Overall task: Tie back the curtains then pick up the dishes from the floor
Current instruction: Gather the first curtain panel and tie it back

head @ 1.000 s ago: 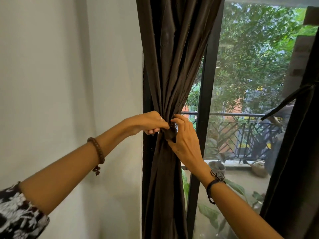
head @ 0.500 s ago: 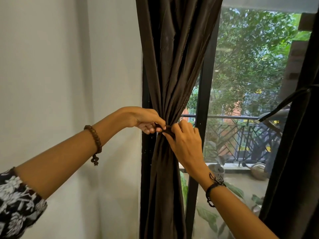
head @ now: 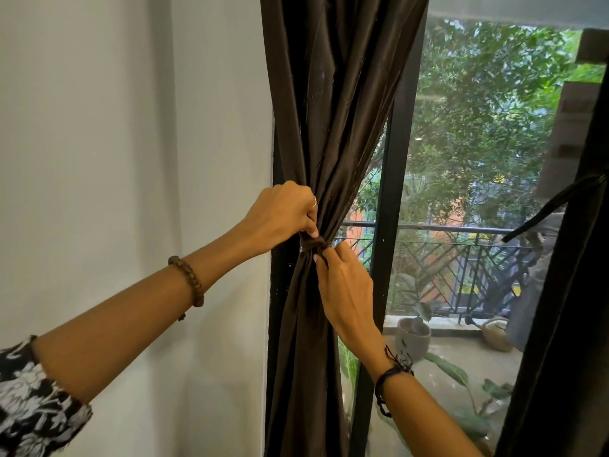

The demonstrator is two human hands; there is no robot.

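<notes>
A dark brown curtain [head: 333, 110] hangs gathered at the left side of the window. A matching fabric tie-back [head: 314, 243] is wrapped around its narrow waist. My left hand [head: 280, 214] pinches the tie-back from the upper left, fingers closed on it. Just below and to the right, my right hand [head: 342, 285] grips the other end of the band with thumb and fingers. A second dark curtain [head: 566, 308] fills the right edge, with its own tie-back [head: 553, 206] around it. No dishes are in view.
A white wall [head: 115, 159] is at the left. The black window frame [head: 392, 192] stands behind the curtain. Through the glass are a balcony railing [head: 461, 252], a grey plant pot [head: 413, 336], a watering can [head: 496, 334] and trees.
My left hand has shifted to the upper side of the band and my right hand has dropped just below it. The tie-back now shows as a tight loop around the curtain.
</notes>
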